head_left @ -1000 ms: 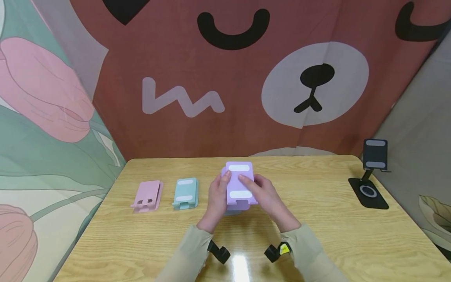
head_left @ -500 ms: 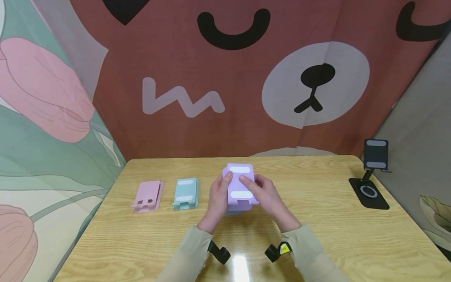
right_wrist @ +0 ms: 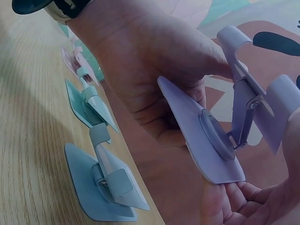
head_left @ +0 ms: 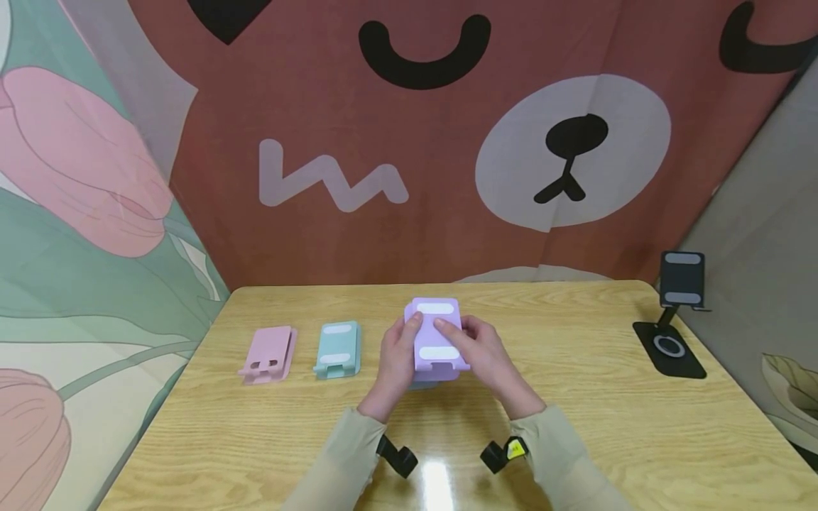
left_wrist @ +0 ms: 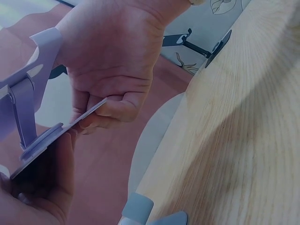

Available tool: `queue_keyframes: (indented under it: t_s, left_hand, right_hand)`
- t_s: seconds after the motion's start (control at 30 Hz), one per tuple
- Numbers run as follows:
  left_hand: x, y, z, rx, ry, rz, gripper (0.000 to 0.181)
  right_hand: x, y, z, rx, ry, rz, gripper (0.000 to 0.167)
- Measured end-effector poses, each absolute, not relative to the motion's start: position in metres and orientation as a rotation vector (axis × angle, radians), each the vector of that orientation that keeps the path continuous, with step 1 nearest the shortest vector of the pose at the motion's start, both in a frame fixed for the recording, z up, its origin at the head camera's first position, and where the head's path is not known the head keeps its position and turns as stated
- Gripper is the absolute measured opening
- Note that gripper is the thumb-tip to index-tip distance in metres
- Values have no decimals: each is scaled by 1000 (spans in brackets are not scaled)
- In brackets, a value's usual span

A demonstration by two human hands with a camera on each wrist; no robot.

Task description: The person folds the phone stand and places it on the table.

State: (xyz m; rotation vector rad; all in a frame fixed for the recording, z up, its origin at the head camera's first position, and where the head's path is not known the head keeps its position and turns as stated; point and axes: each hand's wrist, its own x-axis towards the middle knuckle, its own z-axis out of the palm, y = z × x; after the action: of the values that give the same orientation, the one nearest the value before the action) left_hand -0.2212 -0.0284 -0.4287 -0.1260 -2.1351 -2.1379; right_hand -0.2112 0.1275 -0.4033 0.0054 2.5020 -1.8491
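Note:
Both hands grip a purple phone stand [head_left: 437,331], raised over the middle of the table and partly folded. My left hand [head_left: 397,355] has its thumb on the front of the upper plate, with fingers around the left edge. From the other side my right hand [head_left: 482,355] does the same, thumb across the plate's middle. In the right wrist view the stand's hinged arm [right_wrist: 241,112] and round pivot [right_wrist: 216,133] show between plate and base, and fingers hold the base edges. A blue phone stand [right_wrist: 101,183] rests on the table below, mostly hidden in the head view.
Left of the hands, a teal phone stand [head_left: 337,349] and a pink phone stand [head_left: 268,355] lie folded on the wooden table [head_left: 613,426]. A black phone stand [head_left: 682,284] stands unfolded at the right edge. A printed cloth [head_left: 434,234] hangs behind.
The purple phone stand has dropped very slightly and its upper plate has shifted a little right. Both hands keep their hold, with thumbs nearly in place.

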Motion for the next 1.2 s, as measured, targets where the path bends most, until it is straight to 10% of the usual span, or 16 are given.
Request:
queue_keyframes:
  t_s: [1.2]
  left_hand:
    - [-221, -28, -432, -234, -2092, -2218, 43]
  right_hand:
    - [-213, 129, -410, 17, 2507, -1872, 52]
